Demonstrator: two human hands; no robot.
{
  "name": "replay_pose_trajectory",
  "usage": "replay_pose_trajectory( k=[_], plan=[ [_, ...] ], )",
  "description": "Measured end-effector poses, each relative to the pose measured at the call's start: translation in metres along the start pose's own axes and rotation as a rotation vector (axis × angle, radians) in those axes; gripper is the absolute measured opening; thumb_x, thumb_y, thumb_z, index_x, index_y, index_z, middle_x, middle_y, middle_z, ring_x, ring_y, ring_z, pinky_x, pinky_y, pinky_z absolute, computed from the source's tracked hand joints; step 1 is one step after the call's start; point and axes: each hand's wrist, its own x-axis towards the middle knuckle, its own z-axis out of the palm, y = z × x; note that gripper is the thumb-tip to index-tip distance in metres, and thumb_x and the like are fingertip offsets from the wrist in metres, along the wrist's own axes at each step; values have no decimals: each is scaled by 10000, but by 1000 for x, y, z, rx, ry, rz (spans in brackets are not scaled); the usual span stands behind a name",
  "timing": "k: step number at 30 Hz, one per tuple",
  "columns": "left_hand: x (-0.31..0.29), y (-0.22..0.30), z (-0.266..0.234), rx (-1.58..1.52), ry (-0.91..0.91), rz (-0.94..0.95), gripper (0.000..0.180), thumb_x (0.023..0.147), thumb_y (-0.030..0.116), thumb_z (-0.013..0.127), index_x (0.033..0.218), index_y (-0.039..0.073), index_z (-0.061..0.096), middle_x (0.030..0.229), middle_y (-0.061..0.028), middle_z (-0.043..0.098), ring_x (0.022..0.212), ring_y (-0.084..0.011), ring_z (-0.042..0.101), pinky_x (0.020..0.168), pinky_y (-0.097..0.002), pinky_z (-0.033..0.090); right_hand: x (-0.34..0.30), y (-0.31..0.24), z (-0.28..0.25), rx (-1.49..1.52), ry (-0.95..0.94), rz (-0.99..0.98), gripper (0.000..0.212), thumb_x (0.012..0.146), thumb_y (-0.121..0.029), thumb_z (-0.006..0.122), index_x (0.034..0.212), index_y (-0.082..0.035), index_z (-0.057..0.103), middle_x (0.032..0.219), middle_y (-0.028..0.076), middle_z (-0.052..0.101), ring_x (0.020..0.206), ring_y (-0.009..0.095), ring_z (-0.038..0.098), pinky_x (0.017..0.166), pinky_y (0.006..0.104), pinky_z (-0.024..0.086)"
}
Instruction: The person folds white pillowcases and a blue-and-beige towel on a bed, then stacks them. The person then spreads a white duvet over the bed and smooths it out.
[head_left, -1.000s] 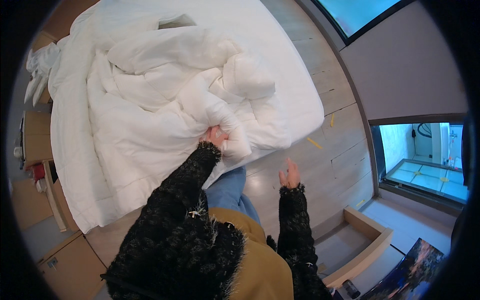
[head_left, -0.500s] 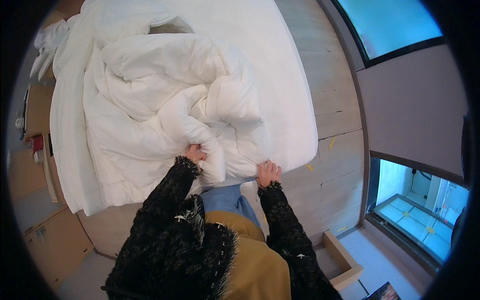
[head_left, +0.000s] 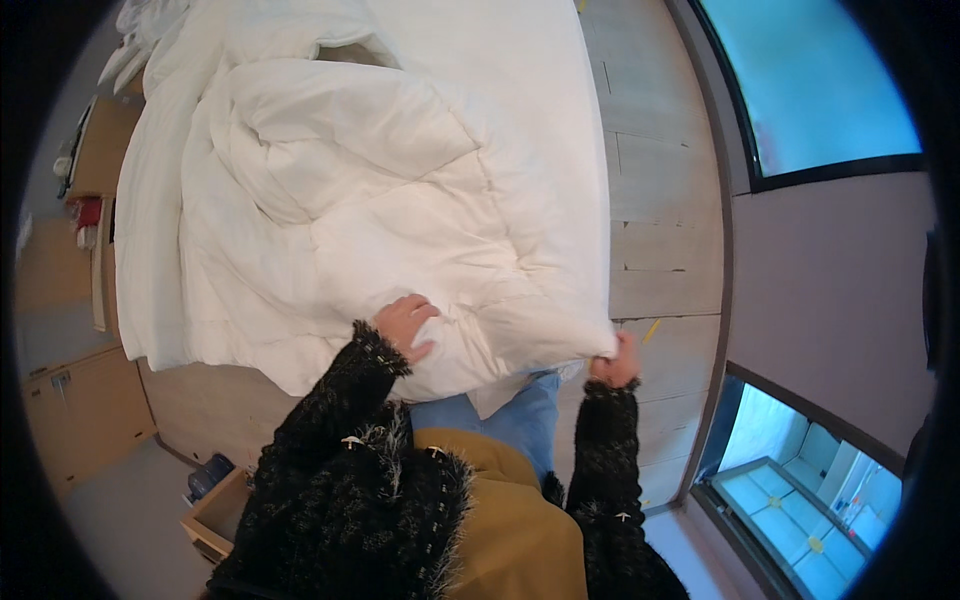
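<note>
A puffy white duvet lies over the white-sheeted bed, its folds deepest at the left and an opening showing near the far end. My right hand, slightly blurred, is closed around the duvet's near right corner and holds it at the bed's edge. On the duvet's near part rests my left hand, thumb apart from the fingers, palm on the fabric. My legs in blue trousers touch the near side of the bed.
Grey wooden boards run along the bed's right side, below a dark-framed window. A low glazed opening sits at lower right. Wooden cabinets line the left, and an open drawer juts out beside a dark bluish object.
My right hand has moved right, drawing the duvet's corner out to the bed's edge. The bunched near folds have flattened. My left hand has opened from its grip on the duvet.
</note>
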Motion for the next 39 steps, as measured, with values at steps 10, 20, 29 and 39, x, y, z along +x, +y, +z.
replay_pose_trajectory(
  k=[10,20,29,39],
  plan=[
    [77,179,86,75,371,172,659,502,297,756,1104,129,548,1173,-87,519,1112,-272,484,1000,-493,294,71,7,-150,117,-162,-634,292,484,-37,603,773,-27,566,685,129,552,552,306,517,463,373,391],
    [61,142,198,295,196,-237,363,655,214,629,1016,174,606,1084,-29,588,1106,-214,509,978,-468,315,69,48,-147,250,-664,-570,373,681,-160,690,1004,-17,572,925,138,598,822,331,561,709,399,452],
    [119,125,217,-17,351,-445,324,767,227,580,1064,103,551,1190,-142,498,1120,-288,465,940,-470,342,101,100,-82,236,-1030,-529,328,760,-165,629,1055,-43,556,971,148,593,872,345,562,738,411,459],
    [334,122,153,-26,768,-973,937,614,409,729,1351,48,278,1362,-188,270,1248,-372,254,945,-642,213,222,98,3,107,-1269,-616,323,761,-114,603,1070,-59,529,1002,157,562,912,368,543,760,420,454]
  ],
)
